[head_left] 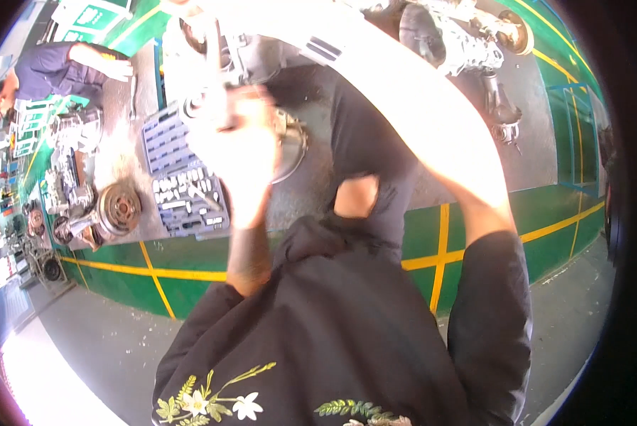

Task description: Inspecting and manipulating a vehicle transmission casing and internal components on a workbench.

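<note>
The left grip (241,131) is showing blurred; the right grip (182,6) is mostly hiding at the top (I cannot tell whether either is gripping anything). The metal part (261,58) is sitting beyond the left grip. Leftward, the kit (168,140) is lying open, so work is probably remaining.

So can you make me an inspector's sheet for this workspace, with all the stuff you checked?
Surface: grey work surface, patchy-looking.
Job's things: round-edged metal part by the left hand; open tool case with small metal pieces.
Clutter: rusty disc at left; machine parts at upper right.
Hands: left blurred, right hand at the top edge; glare hides their grip.
Cables: nothing seen.
Surroundings: another person at upper left; green floor, yellow lines.
</note>
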Motion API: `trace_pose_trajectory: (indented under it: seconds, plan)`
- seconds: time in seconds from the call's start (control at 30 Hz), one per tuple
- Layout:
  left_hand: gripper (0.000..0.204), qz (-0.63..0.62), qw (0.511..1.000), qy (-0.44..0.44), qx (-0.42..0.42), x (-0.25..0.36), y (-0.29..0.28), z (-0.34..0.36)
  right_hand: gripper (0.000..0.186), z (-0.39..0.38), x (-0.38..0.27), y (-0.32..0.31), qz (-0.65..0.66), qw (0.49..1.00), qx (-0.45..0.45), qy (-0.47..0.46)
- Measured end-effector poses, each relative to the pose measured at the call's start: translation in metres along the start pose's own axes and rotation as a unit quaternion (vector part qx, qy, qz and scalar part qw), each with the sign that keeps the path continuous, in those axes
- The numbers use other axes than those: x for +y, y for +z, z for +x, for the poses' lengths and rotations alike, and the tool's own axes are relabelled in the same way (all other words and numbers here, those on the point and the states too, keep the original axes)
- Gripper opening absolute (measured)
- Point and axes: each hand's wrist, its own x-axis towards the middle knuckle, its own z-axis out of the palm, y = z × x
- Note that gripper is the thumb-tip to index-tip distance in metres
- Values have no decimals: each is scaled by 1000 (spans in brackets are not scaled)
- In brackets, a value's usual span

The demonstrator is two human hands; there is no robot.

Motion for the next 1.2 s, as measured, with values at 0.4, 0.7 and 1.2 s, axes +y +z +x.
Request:
trace_pose_trajectory:
  seconds: [0.4, 0.7, 1.2]
  plan:
    - [49, 167, 985, -14, -49, 11, 48, 3, 32, -11, 15, 26, -41, 996, 70, -46]
    - [60, 697, 709, -60, 87, -11, 79, -32, 40, 6, 28, 31, 103, 991, 6, -83]
    - [64, -108, 994, 1, -34, 89, 122, -27, 31, -49, -1, 13, 122, 982, -131, 52]
